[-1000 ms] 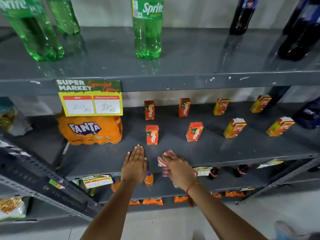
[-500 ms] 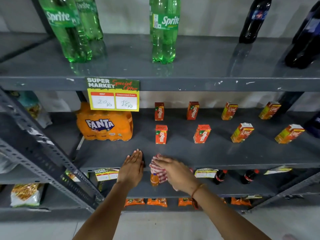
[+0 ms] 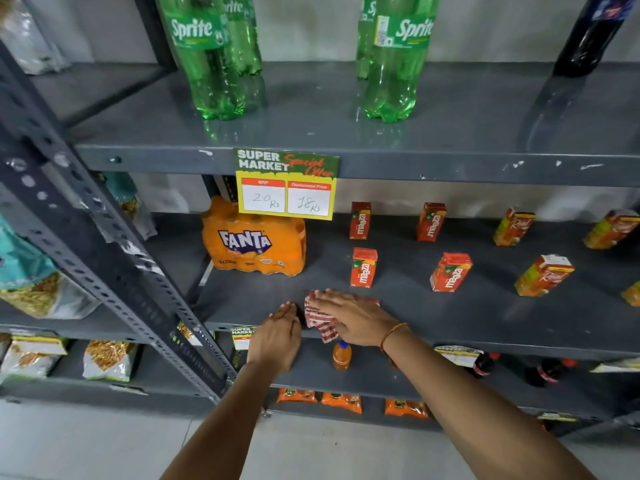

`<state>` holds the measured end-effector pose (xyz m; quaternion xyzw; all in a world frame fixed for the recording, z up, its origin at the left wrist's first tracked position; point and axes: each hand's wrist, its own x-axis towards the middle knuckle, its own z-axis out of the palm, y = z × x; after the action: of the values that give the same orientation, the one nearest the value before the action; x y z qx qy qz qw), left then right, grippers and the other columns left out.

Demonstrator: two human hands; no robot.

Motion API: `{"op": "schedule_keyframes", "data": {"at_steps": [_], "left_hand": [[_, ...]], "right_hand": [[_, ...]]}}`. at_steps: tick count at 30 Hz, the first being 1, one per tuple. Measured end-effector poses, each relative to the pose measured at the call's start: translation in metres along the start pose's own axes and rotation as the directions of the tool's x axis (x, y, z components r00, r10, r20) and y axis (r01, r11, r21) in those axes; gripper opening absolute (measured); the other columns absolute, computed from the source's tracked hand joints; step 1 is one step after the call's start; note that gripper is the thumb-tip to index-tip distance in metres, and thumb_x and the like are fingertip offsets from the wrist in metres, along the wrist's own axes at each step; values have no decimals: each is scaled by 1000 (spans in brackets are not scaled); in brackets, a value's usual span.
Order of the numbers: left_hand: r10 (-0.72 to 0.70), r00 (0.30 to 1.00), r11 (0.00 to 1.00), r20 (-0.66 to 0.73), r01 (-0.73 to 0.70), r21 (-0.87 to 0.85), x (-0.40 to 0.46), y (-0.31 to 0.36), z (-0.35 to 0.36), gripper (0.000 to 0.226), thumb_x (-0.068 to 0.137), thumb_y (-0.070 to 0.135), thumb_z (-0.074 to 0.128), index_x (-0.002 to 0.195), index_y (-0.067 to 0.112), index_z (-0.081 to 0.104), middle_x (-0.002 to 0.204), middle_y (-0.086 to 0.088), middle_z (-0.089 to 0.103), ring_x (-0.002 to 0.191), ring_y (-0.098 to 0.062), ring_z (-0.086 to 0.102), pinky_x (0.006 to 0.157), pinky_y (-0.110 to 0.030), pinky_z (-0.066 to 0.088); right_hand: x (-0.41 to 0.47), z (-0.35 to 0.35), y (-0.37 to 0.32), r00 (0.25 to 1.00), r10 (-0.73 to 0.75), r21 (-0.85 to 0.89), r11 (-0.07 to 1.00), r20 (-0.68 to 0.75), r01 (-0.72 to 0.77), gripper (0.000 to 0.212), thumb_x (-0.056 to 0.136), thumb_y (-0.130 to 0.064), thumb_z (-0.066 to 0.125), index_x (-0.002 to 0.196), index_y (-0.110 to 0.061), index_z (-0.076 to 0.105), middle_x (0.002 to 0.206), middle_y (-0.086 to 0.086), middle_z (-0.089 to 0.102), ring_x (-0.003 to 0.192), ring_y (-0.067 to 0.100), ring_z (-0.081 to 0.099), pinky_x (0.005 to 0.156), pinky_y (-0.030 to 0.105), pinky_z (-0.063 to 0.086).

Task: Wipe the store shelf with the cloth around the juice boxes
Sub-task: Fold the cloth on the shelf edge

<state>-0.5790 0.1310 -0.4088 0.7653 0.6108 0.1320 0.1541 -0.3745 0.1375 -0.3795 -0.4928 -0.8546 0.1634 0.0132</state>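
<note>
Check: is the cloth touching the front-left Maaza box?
Apart. The head view shows bare grey shelf between the checked cloth, pressed flat under the right hand, and the front-left Maaza box behind it.

Green Sprite bottles [image 3: 391, 60] stand up top — below them a price sign [image 3: 286, 183] and an orange Fanta pack [image 3: 254, 244]
</note>
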Motion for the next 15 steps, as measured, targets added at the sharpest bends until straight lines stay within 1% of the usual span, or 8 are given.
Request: {"op": "schedule_keyframes", "data": {"at_steps": [1,3,5,7,8,10,12,15], "left_hand": [[-27,999,1000,-23,27,-4,1,4,-4,38,100,25,34,130,15,55,137,-9,57,121,-28,55,95,-38,46],[-67,994,998,-86,68,1,5,13,-11,29,99,27,34,104,17,60,110,-12,69,96,-34,63,76,-40,51],[-134,981,991,-139,129,-44,6,22,-16,34,100,36,33,98,16,61,101,-13,69,89,-36,64,70,-38,49],[-246,960,962,-135,225,-157,7,31,-16,45,98,51,34,101,18,64,101,-11,70,91,-35,64,69,-35,44],[-300,948,939,-104,275,-207,9,35,-14,51,95,60,35,101,20,66,99,-10,70,91,-34,64,69,-34,43],[-384,923,889,-10,367,-275,13,41,-11,59,85,73,39,98,23,69,95,-5,70,89,-30,64,68,-32,43],[-433,898,846,76,434,-308,16,46,-7,57,79,74,49,96,23,69,94,-3,70,89,-28,64,68,-32,44],[-452,884,809,119,463,-362,11,54,-2,40,78,61,62,81,21,65,84,-3,68,80,-26,62,66,-31,44]], "right_hand": [[-5,-6,0,999,15,20,1000,-34,-14,75,91,-22,53,153,-32,14,162,-5,17,149,15,14,120,34,12],[-17,-14,3,990,75,52,996,-117,-69,69,89,-41,54,151,-34,24,160,-6,25,146,13,21,118,38,24],[-28,-15,8,943,210,149,973,-257,-176,56,90,-48,51,143,-33,41,150,-7,43,137,14,37,108,39,42],[-37,-6,17,800,407,274,910,-441,-311,42,91,-48,52,128,-28,57,125,-3,62,114,16,58,88,35,54],[-41,-2,21,721,497,316,867,-482,-386,38,90,-50,52,118,-26,62,111,-2,67,101,17,63,78,34,56],[-48,7,28,655,623,356,782,-428,-511,46,86,-65,43,92,-26,65,87,-4,68,82,16,65,65,34,56],[-53,16,28,656,689,388,720,-307,-575,62,80,-76,33,69,-22,60,69,-4,64,69,16,64,57,35,55],[-52,26,23,681,687,392,717,-255,-576,62,77,-78,37,68,-20,57,71,-2,65,68,17,64,56,32,54]]}}
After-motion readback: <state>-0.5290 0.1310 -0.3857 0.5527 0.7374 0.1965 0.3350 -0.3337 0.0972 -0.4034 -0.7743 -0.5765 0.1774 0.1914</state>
